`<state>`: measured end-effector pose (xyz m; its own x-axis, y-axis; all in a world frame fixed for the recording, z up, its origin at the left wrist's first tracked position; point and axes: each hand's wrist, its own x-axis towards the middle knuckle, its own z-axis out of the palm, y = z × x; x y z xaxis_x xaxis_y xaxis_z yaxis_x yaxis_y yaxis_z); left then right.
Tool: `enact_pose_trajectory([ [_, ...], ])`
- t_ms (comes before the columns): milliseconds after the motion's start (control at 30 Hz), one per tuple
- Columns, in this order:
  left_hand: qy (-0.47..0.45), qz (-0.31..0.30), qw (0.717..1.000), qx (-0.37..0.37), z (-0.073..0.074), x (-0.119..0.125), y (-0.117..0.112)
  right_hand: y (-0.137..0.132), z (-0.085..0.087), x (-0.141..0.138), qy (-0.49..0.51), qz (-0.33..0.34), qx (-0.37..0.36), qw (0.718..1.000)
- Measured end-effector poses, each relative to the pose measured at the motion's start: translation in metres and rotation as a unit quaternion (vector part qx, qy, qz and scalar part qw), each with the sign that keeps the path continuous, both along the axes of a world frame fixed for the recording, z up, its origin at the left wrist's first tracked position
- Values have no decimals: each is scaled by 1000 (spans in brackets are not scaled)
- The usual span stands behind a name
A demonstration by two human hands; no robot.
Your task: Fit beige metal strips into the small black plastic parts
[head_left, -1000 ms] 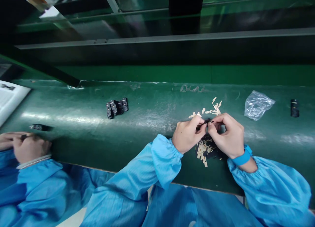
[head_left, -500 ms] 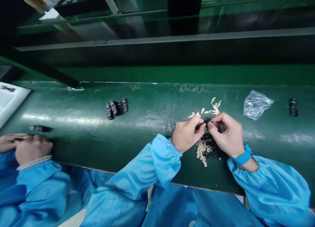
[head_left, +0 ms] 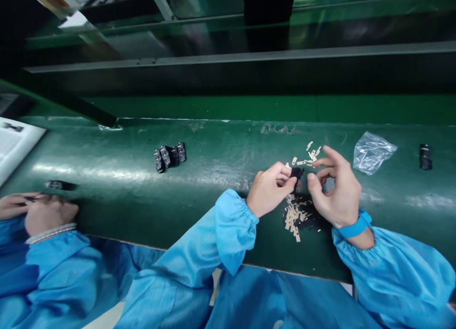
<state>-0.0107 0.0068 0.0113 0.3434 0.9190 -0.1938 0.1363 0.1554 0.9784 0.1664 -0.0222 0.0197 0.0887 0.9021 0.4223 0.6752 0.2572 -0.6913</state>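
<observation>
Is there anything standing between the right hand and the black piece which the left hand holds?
Nothing visible: only a small gap separates the right hand from the black piece in the left hand.

Scuffed green bench (head_left: 213,134) — on it, pale strips (head_left: 294,219), black blocks (head_left: 173,156), a clear bag (head_left: 373,153)

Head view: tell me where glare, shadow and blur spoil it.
Head view: pale glare streaks the green bench; head view: glints mark the plastic bag; head view: the black part in the left hand is too dark for detail; head view: another person's hand looks soft.
</observation>
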Motion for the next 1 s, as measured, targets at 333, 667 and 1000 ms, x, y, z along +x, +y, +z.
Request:
enact_pose_trajectory([
  [333, -74, 5, 995, -64, 4, 1, 2, 4, 1, -2, 166, 68, -124, 976],
  [667, -61, -18, 997, -50, 4, 0, 0, 2, -2, -1, 171, 55, -121, 976],
  [1000, -84, -47, 995, -41, 8, -4, 4, 6, 1, 2, 226, 86, -151, 959],
])
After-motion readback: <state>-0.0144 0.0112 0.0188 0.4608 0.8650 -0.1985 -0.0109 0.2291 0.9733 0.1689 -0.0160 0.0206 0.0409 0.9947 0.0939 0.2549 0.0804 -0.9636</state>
